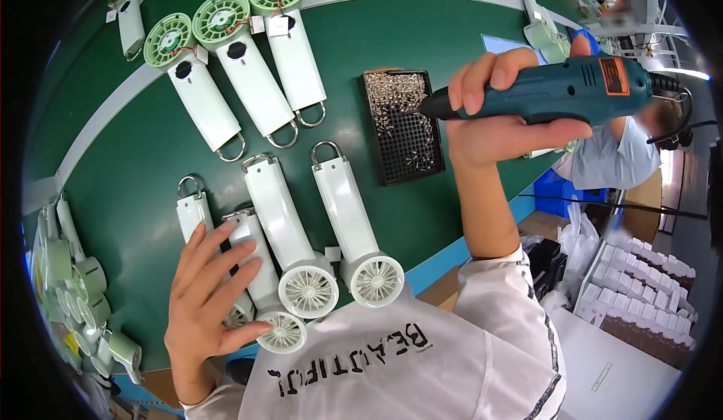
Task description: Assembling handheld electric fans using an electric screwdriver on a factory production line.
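Note:
My right hand (489,123) is wrapped round a dark teal electric screwdriver (557,89), its black nose pointing left at the edge of a black screw tray (399,138). Small silver screws fill the tray's far part, while a perforated grid shows in its near part. My left hand (197,311) has its fingers spread over two white handheld fans; its thumb is at the round grille of one fan (263,269). The other fan (194,213) is partly hidden beneath the fingers. To their right lie two more white fans (279,202) (348,205), grilles toward me and metal loops away.
Three fans (248,85) with exposed green heads and red wires lie farther off on the green table (339,44). A pile of fan parts (83,292) is at the left edge. Another person (617,153) sits at right, beyond a box of white pieces (636,292).

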Action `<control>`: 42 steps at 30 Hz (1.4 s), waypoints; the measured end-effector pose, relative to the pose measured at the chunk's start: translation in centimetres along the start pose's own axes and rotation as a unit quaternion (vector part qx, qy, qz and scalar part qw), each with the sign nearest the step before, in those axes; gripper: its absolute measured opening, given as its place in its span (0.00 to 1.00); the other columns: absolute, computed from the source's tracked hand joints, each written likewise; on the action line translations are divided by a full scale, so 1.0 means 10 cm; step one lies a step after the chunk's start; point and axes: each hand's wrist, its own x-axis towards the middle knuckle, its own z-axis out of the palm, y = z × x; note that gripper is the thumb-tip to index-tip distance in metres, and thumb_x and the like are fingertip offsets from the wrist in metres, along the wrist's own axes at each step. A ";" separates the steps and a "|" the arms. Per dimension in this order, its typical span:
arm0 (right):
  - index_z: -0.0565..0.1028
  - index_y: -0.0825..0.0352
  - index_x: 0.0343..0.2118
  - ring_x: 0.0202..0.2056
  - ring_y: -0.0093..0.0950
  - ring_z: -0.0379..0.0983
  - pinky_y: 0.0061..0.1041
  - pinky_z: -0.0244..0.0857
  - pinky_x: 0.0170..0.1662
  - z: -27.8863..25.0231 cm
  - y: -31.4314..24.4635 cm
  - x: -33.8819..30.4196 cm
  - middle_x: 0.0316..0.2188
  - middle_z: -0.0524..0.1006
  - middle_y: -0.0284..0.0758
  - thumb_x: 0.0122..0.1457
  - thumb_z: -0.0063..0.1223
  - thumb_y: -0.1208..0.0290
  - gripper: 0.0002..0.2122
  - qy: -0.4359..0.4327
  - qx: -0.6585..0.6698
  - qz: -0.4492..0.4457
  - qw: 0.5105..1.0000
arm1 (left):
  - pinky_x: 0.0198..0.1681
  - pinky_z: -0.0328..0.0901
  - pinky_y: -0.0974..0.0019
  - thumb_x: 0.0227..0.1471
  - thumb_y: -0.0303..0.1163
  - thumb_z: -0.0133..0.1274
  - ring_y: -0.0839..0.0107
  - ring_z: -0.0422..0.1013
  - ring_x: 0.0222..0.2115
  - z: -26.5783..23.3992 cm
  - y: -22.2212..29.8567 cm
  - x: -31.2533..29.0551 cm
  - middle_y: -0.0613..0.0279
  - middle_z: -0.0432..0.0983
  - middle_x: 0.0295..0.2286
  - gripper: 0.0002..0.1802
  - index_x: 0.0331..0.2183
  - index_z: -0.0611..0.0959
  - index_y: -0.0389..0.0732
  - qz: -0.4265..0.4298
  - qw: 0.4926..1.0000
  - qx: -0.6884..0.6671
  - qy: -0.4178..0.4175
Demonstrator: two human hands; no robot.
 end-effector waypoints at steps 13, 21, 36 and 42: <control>0.44 0.48 0.68 0.13 0.22 0.62 0.23 0.60 0.15 -0.03 0.11 -0.07 0.26 0.68 0.32 0.56 0.25 0.23 0.44 0.013 -0.048 0.043 0.998 | 0.62 0.55 0.34 0.52 0.60 0.54 0.41 0.69 0.54 0.05 -0.03 0.07 0.48 0.79 0.44 0.37 0.44 0.83 0.31 -0.041 0.999 -0.014 0.022; 0.43 0.48 0.68 0.11 0.22 0.60 0.23 0.59 0.15 0.01 0.06 -0.09 0.23 0.68 0.32 0.54 0.25 0.21 0.45 -0.025 -0.112 0.021 0.993 | 0.62 0.54 0.34 0.53 0.58 0.53 0.42 0.69 0.54 0.03 -0.05 0.05 0.48 0.79 0.43 0.36 0.43 0.83 0.30 -0.041 0.998 -0.009 0.039; 0.55 0.61 0.67 0.20 0.19 0.61 0.21 0.60 0.20 0.92 -0.48 0.10 0.32 0.67 0.30 0.64 0.37 0.35 0.38 -0.130 0.271 0.083 0.950 | 0.29 0.66 0.64 0.41 0.25 0.68 0.63 0.69 0.30 -0.03 0.15 0.73 0.59 0.70 0.31 0.24 0.44 0.84 0.38 0.036 0.976 -0.134 0.168; 0.54 0.60 0.68 0.19 0.20 0.62 0.21 0.60 0.19 1.26 -0.40 -0.05 0.30 0.66 0.30 0.65 0.32 0.35 0.37 -0.135 0.276 0.146 0.940 | 0.23 0.65 0.64 0.42 0.25 0.67 0.68 0.69 0.21 0.03 0.00 0.58 0.64 0.70 0.24 0.09 0.30 0.85 0.38 0.103 0.957 -0.056 0.266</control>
